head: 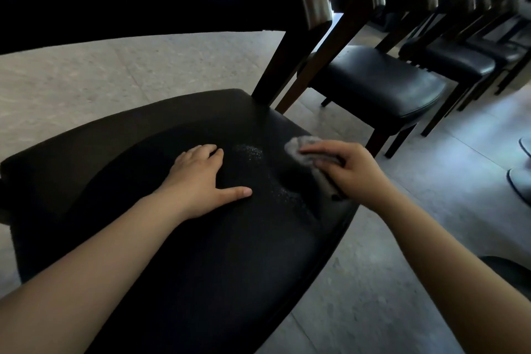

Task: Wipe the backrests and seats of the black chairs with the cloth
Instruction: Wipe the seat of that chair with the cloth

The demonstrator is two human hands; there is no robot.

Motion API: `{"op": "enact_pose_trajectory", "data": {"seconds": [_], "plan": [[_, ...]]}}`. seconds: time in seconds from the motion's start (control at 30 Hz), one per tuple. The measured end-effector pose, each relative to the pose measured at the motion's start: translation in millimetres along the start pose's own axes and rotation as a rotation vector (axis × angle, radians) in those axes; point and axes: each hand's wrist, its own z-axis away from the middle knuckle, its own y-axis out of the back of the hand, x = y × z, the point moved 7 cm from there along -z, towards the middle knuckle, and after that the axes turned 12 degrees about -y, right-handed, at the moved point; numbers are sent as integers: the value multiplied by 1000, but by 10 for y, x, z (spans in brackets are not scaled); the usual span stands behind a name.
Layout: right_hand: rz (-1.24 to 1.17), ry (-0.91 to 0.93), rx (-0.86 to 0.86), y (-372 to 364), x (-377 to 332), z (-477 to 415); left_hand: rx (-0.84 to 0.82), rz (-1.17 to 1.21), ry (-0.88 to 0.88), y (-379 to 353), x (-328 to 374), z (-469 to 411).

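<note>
Seat-wiping occupies us: our right hand (353,172) grips the cloth (304,142) at the seat's (201,253) right edge, left hand (201,178) flat mid-seat; next, probably, sweep leftward.

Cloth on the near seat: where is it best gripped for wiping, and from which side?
Probably its bunched middle, from above, as the right hand does: the cloth lies crumpled on the seat near its right edge, loose ends poking out past the hand.
</note>
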Motion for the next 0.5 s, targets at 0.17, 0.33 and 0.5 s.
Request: {"op": "enact_pose_trajectory", "data": {"seconds": [0.17, 0.33, 0.5], "plan": [[-39, -38, 130, -285, -89, -896, 176, 62, -75, 225, 14, 205], [98, -123, 35, -786, -175, -1529, 212, 78, -48, 170, -119, 353], [42, -38, -90, -856, -156, -1099, 211, 90, -44, 94, -233, 377]]}}
